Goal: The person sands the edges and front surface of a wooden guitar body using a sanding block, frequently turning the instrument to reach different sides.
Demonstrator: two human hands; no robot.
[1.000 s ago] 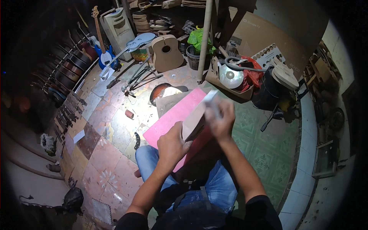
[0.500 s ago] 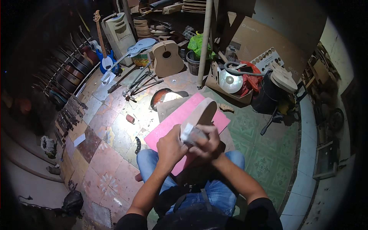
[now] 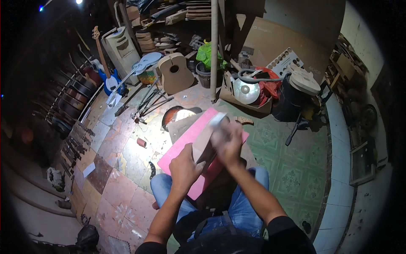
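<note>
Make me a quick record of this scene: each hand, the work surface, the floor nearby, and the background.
Left hand: gripping the near end of a wooden piece
Right hand: motion-blurred, holding a pale block near the wooden piece's far end; contact unclear
Work surface: pink board beneath the wooden piece
Floor nearby: brown roll, left of the board
Background: blue guitar at left, bare wooden guitar body near the middle, black bucket at right

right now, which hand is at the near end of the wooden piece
Your left hand, gripping the wooden piece; the right hand, blurred, holds a pale block farther out.
</note>
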